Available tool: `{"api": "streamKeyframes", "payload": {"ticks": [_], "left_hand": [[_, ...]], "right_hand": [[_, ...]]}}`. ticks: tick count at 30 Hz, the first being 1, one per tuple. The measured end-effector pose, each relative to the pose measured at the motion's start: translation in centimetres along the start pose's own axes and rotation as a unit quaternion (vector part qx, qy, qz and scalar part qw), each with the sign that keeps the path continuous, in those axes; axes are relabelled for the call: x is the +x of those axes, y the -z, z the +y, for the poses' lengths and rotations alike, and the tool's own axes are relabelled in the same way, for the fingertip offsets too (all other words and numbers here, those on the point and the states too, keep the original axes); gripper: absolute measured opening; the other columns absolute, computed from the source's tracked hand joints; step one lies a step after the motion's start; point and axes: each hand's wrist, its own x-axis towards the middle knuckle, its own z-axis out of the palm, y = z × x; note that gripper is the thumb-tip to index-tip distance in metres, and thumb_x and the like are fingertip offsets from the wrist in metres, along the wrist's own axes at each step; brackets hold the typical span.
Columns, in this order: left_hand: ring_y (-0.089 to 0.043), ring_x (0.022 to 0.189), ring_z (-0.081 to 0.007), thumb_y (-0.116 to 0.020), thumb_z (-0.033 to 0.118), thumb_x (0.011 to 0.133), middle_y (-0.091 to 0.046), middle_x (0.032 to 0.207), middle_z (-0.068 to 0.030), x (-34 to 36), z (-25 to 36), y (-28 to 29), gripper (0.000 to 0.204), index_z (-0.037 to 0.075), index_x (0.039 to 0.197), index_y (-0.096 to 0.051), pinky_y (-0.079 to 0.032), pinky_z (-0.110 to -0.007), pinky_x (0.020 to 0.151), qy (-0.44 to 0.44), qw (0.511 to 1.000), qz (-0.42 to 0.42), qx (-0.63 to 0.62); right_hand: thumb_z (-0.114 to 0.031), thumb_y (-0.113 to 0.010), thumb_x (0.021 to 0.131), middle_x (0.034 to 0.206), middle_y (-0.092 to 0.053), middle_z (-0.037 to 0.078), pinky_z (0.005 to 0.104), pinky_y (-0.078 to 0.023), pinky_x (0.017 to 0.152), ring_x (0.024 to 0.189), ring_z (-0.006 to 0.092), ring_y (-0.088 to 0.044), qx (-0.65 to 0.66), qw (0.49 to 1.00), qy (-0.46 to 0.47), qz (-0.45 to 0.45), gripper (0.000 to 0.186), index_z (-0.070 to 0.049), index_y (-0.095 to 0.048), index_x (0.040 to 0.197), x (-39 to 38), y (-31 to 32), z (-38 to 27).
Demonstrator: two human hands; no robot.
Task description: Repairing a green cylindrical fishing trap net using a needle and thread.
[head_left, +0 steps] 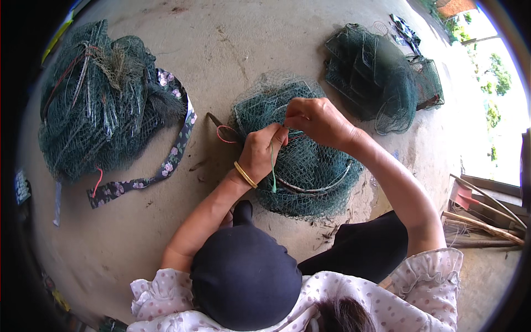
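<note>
Both my hands meet above a round green fishing net [312, 188], heaped on the ground between my feet and ringed by a pale hoop. My left hand [259, 152], with a yellow bangle at its wrist, is closed in a pinch on a thin green cord [273, 174], whose end dangles over the mesh. Fingertips almost touching the left ones, my right hand [318, 120] is pinched too; what lies in its fingers is too small to make out. A dark, pointed tool [215, 120] lies left of the net, near a loop of red cord [225, 134].
A large pile of green netting [105, 116] lies at the left, beside a dark floral strip of cloth [176, 155]. More folded netting [376, 77] rests at the far right. Sticks [481, 226] and a reddish blade [462, 195] lie by the right edge of the concrete floor [204, 50].
</note>
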Motion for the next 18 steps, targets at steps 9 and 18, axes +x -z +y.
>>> {"api": "streamKeyframes", "payload": {"ticks": [9, 18], "left_hand": [[-0.030, 0.038, -0.0069, -0.050, 0.024, 0.095, -0.038, 0.049, 0.0033, 1.2, -0.5, 1.3, 0.031, 0.008, 0.068, -0.049, -0.025, -0.024, 0.036, 0.326, 0.851, -0.085, -0.403], [-0.029, 0.035, -0.0082, -0.044, 0.021, 0.094, -0.032, 0.046, 0.0032, 2.8, -0.4, 2.7, 0.031, 0.011, 0.064, -0.042, -0.026, -0.025, 0.035, 0.465, 0.726, -0.273, -0.428]], "right_hand": [[-0.009, -0.064, 0.081, 0.076, -0.058, 0.010, 0.0401, -0.050, 0.060, 0.069, 0.0302, -0.063, -0.103, 0.993, -0.039, 0.034, 0.024, -0.002, -0.057, 0.104, -5.0, -3.0, -1.6], [-0.007, -0.068, 0.080, 0.083, -0.063, 0.011, 0.0359, -0.051, 0.059, 0.072, 0.0307, -0.065, -0.014, 0.994, -0.019, 0.108, 0.018, -0.003, -0.067, 0.097, -5.2, -3.9, -0.8]]}}
